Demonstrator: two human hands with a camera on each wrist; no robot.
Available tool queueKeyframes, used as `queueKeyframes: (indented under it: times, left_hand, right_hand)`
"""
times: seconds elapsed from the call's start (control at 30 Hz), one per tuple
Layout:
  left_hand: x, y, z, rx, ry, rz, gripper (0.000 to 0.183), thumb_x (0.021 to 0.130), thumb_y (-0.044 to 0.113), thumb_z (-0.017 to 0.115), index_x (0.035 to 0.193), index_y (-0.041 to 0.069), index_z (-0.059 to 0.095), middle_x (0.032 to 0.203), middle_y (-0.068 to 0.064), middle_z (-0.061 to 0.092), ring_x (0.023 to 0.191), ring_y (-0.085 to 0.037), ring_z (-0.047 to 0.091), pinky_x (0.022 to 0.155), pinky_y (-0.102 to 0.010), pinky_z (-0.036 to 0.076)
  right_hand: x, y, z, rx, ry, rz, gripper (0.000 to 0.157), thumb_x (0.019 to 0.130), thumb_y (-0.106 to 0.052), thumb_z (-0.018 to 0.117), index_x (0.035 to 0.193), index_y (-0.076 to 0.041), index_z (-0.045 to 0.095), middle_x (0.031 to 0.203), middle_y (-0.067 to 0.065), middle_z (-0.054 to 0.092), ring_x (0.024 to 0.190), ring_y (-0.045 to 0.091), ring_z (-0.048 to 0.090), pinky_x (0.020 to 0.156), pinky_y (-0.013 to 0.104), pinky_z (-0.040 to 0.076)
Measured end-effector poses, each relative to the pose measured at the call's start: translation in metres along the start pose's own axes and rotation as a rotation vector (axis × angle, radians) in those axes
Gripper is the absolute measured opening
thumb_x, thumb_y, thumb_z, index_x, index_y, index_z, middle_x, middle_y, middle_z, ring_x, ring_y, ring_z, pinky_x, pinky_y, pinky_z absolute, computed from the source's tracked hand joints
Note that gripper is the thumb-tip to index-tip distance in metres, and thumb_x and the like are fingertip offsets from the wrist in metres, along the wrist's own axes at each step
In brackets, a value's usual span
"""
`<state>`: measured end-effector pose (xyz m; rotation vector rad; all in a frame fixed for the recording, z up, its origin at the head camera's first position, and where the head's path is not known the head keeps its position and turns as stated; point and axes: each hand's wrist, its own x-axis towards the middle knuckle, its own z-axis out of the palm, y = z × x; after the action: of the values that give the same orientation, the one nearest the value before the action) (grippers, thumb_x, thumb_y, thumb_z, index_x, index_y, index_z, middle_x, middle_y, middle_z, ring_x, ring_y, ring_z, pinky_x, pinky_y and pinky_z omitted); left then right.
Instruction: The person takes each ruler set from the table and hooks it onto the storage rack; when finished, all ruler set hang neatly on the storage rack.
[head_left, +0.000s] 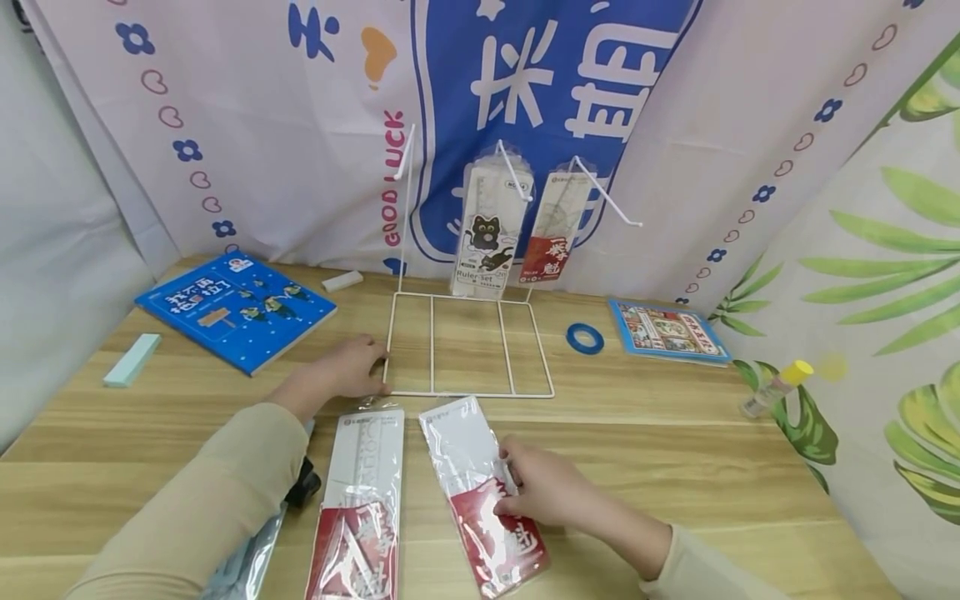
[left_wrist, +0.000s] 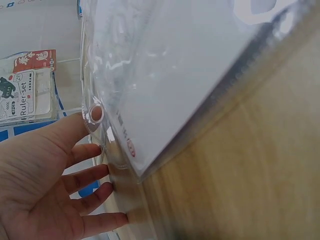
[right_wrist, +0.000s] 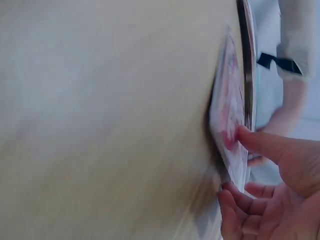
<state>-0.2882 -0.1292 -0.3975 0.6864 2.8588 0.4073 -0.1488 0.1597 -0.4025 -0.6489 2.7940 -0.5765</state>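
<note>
My left hand (head_left: 358, 367) reaches to the left front corner of a white wire display rack (head_left: 450, 393), fingertips at its wire. In the left wrist view the fingers of that hand (left_wrist: 60, 185) are spread, beside the clear hang-hole end of a packaged ruler set (left_wrist: 165, 85). My right hand (head_left: 543, 483) pinches the right edge of another red-and-white packaged ruler set (head_left: 487, 500) lying on the table, thumb on top. To its left lies a similar ruler set (head_left: 358, 500). Farther left, a clear package (head_left: 251, 558) is partly hidden under my left sleeve.
On the rack's hooks hang a cat-print ruler set (head_left: 491, 225) and a red-and-white ruler set (head_left: 555, 225). Around it lie a blue book (head_left: 236, 308), white box (head_left: 342, 281), pale green box (head_left: 132, 360), blue tape roll (head_left: 585, 338), comic-covered booklet (head_left: 670, 332) and yellow-capped glue stick (head_left: 776, 388).
</note>
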Motion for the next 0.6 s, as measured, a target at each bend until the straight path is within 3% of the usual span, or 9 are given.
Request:
queueKeyframes:
  times: [0.13,0.27,0.4,0.6]
  left_hand:
    - [-0.001,0.002,-0.001,0.004,0.001,-0.008,0.058,0.079,0.03,0.069,0.123,-0.003,0.05,0.128,-0.032,0.037,0.117,-0.045,0.036,0.098,-0.053,0.031]
    - [-0.002,0.002,-0.001,0.005,0.001,-0.014,0.058,0.079,0.03,0.069,0.123,-0.002,0.05,0.129,-0.032,0.036,0.118,-0.045,0.035,0.098,-0.053,0.03]
    - [-0.003,0.003,-0.001,0.001,-0.001,-0.02,0.058,0.079,0.03,0.069,0.123,-0.002,0.05,0.13,-0.033,0.035,0.119,-0.046,0.034,0.099,-0.054,0.029]
    - [-0.002,0.003,-0.001,0.002,0.0,-0.021,0.058,0.079,0.03,0.068,0.124,-0.002,0.049,0.13,-0.032,0.035,0.12,-0.045,0.033,0.099,-0.053,0.029]
  right_hand:
    - [-0.002,0.013,-0.008,0.19,-0.037,0.025,0.057,0.069,-0.013,0.074,0.117,-0.004,0.044,0.068,-0.002,0.05,0.054,0.007,0.045,0.046,0.021,0.04]
    - [-0.003,0.024,-0.014,0.278,-0.017,0.062,0.066,0.071,-0.005,0.07,0.128,0.001,0.038,0.074,0.002,0.05,0.06,0.011,0.046,0.049,0.023,0.043]
    - [-0.003,0.035,-0.02,0.332,0.017,0.081,0.055,0.074,-0.001,0.066,0.124,0.005,0.043,0.079,0.004,0.048,0.066,0.015,0.047,0.051,0.024,0.046]
    - [-0.007,0.046,-0.034,0.395,0.032,0.073,0.043,0.078,0.002,0.06,0.119,0.002,0.046,0.089,0.008,0.052,0.075,0.018,0.053,0.059,0.028,0.051]
